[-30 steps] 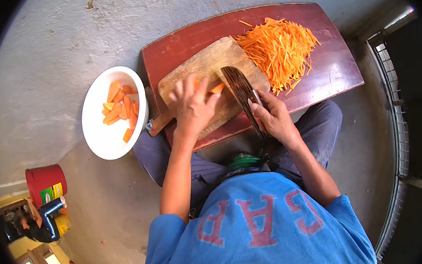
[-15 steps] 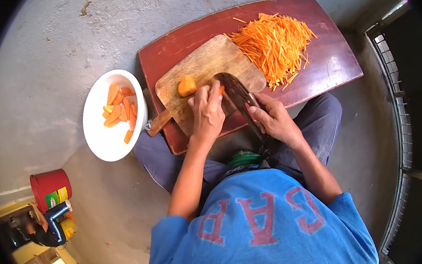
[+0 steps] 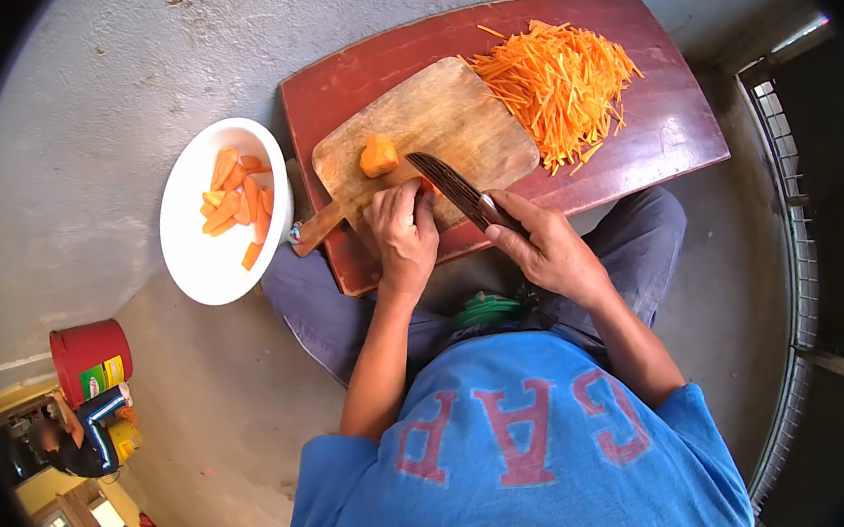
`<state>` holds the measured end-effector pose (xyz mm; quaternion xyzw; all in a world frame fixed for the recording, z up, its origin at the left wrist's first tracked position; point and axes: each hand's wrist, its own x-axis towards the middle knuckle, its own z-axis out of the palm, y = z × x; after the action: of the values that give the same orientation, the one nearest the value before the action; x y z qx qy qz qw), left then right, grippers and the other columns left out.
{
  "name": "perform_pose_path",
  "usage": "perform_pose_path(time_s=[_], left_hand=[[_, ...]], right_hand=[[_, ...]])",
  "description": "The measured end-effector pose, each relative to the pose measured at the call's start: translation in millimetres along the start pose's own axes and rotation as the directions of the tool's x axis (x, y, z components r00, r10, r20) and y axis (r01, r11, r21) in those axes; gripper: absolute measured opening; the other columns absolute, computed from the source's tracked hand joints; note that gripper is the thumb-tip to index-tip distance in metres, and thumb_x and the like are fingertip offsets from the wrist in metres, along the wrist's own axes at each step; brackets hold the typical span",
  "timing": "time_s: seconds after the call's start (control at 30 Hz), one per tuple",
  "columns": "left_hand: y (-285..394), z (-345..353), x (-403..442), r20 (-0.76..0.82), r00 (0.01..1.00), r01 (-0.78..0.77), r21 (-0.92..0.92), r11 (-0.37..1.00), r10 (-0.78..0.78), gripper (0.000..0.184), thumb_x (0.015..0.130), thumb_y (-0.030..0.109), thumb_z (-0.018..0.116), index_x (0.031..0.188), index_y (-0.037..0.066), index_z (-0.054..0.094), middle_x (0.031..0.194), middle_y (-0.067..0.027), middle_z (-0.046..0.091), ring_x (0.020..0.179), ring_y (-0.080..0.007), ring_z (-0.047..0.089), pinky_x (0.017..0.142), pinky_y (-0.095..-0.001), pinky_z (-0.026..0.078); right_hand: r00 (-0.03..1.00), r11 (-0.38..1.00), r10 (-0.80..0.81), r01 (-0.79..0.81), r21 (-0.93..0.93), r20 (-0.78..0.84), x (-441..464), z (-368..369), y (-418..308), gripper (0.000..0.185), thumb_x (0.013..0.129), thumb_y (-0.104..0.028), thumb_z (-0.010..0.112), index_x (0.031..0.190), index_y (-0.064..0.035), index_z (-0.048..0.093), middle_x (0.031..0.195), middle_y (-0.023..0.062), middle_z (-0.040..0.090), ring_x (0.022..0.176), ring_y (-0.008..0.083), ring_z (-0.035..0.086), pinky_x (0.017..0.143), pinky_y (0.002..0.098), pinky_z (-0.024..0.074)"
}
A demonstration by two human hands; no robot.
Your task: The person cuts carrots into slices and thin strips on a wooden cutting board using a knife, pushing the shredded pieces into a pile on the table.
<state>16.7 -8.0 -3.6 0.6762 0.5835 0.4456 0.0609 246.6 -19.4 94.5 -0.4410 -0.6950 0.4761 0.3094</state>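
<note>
The left hand (image 3: 405, 233), spread over the board a second ago, has drawn in toward its near side, its curled fingers seeming to pinch a carrot piece (image 3: 427, 186); this brings piece and blade together. The right hand (image 3: 553, 249) has its fingers wrapped round the handle end of the knife (image 3: 453, 184), whose long axis slants from near right to a tip pointing far left above the cutting board (image 3: 459, 110). The piece's own axis is too hidden to tell. A carrot chunk (image 3: 378, 155) sits left of the tip; julienned carrots (image 3: 558, 91) lie on the tabletop (image 3: 326, 81), right of the board.
</note>
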Motion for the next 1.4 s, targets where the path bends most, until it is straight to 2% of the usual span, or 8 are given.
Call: perform_pose_path(time_s=[0.27,0.47,0.67,0.77,0.87,1.07,1.17,1.4], left_hand=[[4,0,4,-0.023,1.000,-0.007,0.027,1.000,0.007,0.018,0.098,0.005,0.080,0.115,0.007,0.076,0.099,-0.0086,0.073,0.099,-0.0326,0.067,0.090,-0.0469,0.047],[5,2,7,-0.024,1.000,0.011,0.030,0.999,-0.011,0.013,0.095,0.001,0.081,0.108,0.004,0.079,0.098,-0.0101,0.077,0.099,-0.0337,0.070,0.090,-0.0453,0.050],[-5,7,5,-0.034,0.999,-0.016,0.040,0.999,0.017,0.018,0.094,0.001,0.081,0.111,0.006,0.079,0.097,-0.0078,0.076,0.099,-0.0311,0.070,0.090,-0.0463,0.049],[-4,7,5,-0.041,0.999,-0.019,0.035,0.999,0.021,0.019,0.093,0.000,0.081,0.111,0.005,0.078,0.099,-0.0084,0.077,0.100,-0.0315,0.071,0.091,-0.0472,0.050],[-6,9,3,-0.063,0.998,-0.025,0.039,0.999,0.027,0.019,0.093,0.000,0.081,0.112,0.005,0.078,0.100,-0.0083,0.078,0.101,-0.0314,0.071,0.091,-0.0472,0.050],[2,4,5,-0.038,0.999,-0.011,0.054,0.998,0.013,0.018,0.094,0.001,0.081,0.111,0.007,0.077,0.100,-0.0079,0.077,0.100,-0.0309,0.071,0.090,-0.0459,0.048],[1,5,6,-0.043,0.999,-0.018,0.059,0.998,0.021,0.018,0.094,0.001,0.082,0.110,0.007,0.077,0.099,-0.0076,0.077,0.099,-0.0304,0.071,0.090,-0.0454,0.048],[2,3,6,-0.025,1.000,0.014,0.055,0.998,-0.013,0.014,0.095,0.003,0.084,0.108,0.005,0.079,0.099,-0.0084,0.078,0.098,-0.0309,0.071,0.090,-0.0448,0.049]], right_hand=[[1.000,0.994,-0.010,0.010,-0.113,0.008,-4,-3,-8,0.032,0.110,-0.017,0.071,0.135,0.0022,0.064,0.103,0.0338,0.070,0.101,0.0560,0.070,0.081,0.0572,0.0538],[0.998,0.987,0.048,-0.042,-0.153,0.039,-2,0,-15,0.029,0.110,-0.014,0.068,0.134,0.0008,0.061,0.095,0.0362,0.069,0.097,0.0579,0.070,0.078,0.0609,0.0525],[1.000,0.976,0.005,0.002,-0.219,0.031,3,7,-11,0.027,0.109,-0.014,0.068,0.130,0.0014,0.059,0.092,0.0379,0.069,0.092,0.0593,0.070,0.076,0.0643,0.0515],[0.986,0.960,0.115,-0.079,-0.267,0.121,12,7,-3,0.030,0.111,-0.013,0.067,0.137,0.0015,0.061,0.099,0.0336,0.070,0.095,0.0553,0.071,0.080,0.0571,0.0539],[0.991,0.977,0.070,-0.044,-0.208,0.115,15,-3,5,0.029,0.112,-0.013,0.066,0.136,0.0020,0.062,0.096,0.0326,0.069,0.091,0.0539,0.071,0.078,0.0555,0.0540],[0.999,0.989,0.032,-0.032,-0.142,-0.005,10,-8,-19,0.024,0.109,-0.012,0.068,0.127,0.0024,0.062,0.093,0.0362,0.068,0.092,0.0583,0.069,0.074,0.0603,0.0526],[0.999,0.989,0.039,-0.037,-0.145,0.014,7,-5,-8,0.029,0.112,-0.011,0.068,0.137,0.0034,0.062,0.096,0.0288,0.068,0.088,0.0466,0.071,0.079,0.0504,0.0543],[0.996,0.986,0.079,-0.071,-0.153,0.044,8,-6,-21,0.029,0.112,-0.011,0.067,0.137,0.0030,0.063,0.096,0.0291,0.068,0.087,0.0473,0.071,0.078,0.0502,0.0543]])
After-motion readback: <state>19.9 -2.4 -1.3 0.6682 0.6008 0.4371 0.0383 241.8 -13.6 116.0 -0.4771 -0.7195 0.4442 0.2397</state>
